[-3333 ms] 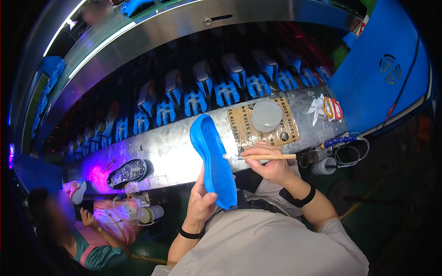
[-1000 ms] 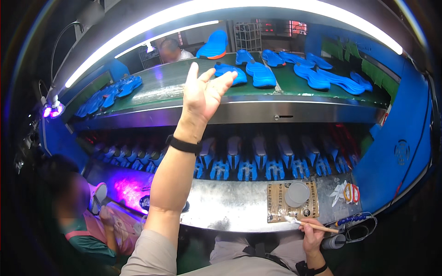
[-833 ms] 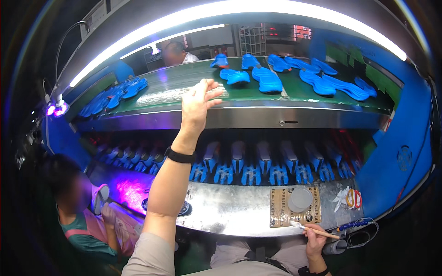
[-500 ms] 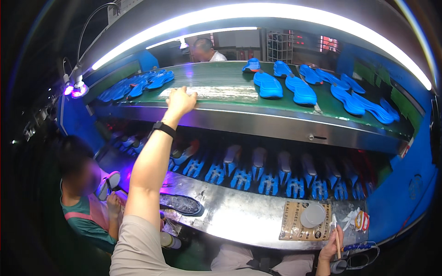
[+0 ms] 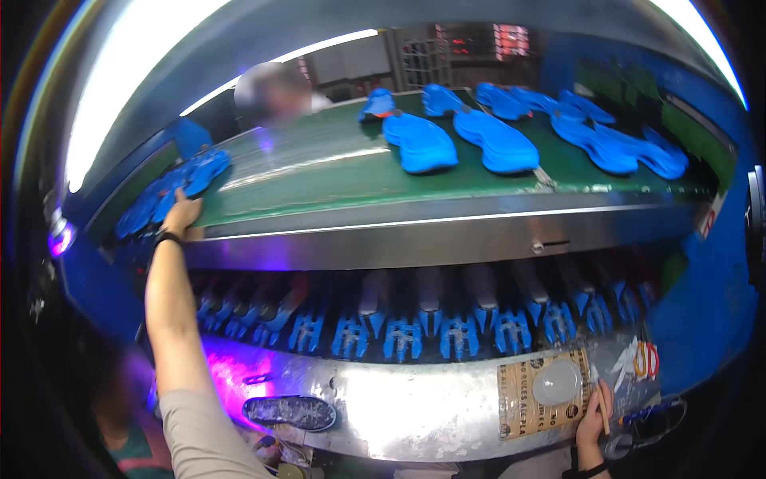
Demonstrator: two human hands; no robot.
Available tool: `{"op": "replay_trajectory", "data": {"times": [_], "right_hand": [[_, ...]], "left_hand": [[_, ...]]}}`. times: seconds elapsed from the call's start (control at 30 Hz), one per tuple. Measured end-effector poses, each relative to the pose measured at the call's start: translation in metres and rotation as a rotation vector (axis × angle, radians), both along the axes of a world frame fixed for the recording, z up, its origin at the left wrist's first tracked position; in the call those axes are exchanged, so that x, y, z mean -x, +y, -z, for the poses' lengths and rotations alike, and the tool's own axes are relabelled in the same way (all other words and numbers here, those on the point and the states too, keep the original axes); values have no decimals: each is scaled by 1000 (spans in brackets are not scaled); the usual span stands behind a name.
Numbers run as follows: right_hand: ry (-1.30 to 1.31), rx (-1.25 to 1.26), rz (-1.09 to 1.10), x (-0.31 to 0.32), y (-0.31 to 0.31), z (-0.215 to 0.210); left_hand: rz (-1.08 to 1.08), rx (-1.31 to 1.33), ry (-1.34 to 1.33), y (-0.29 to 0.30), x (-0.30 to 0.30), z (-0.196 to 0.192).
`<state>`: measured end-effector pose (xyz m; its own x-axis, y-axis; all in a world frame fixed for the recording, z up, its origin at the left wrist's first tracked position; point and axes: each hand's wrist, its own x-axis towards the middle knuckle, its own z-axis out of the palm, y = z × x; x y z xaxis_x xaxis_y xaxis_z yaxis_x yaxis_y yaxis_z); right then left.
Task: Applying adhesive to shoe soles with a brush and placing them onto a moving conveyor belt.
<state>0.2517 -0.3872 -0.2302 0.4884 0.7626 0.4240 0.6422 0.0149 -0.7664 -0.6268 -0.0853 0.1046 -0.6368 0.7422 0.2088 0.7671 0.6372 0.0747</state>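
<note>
I'm reaching my left hand (image 5: 182, 214) to blue soles (image 5: 171, 190) at ten o'clock on the green conveyor belt (image 5: 319, 172), fingers resting on one, nothing lifted yet; right hand (image 5: 592, 415) fingers are pinching a brush (image 5: 604, 409).

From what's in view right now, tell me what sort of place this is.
Most likely a shoe factory line. Blue shoe soles lie along a green conveyor belt, a row of blue holders runs under it, and the left hand reaches blue soles at the belt's end.

Bare green belt (image 5: 319, 172) between left sole cluster (image 5: 171, 191) and middle soles (image 5: 419, 144).
</note>
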Motion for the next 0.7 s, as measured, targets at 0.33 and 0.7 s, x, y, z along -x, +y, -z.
{"op": "replay_trajectory", "data": {"times": [0.33, 0.7], "right_hand": [[5, -51, -60, 9, 3, -16], [85, -160, -118, 1, 0, -13]], "left_hand": [[202, -603, 93, -25, 26, 2], [328, -1438, -331, -94, -146, 9]]}}
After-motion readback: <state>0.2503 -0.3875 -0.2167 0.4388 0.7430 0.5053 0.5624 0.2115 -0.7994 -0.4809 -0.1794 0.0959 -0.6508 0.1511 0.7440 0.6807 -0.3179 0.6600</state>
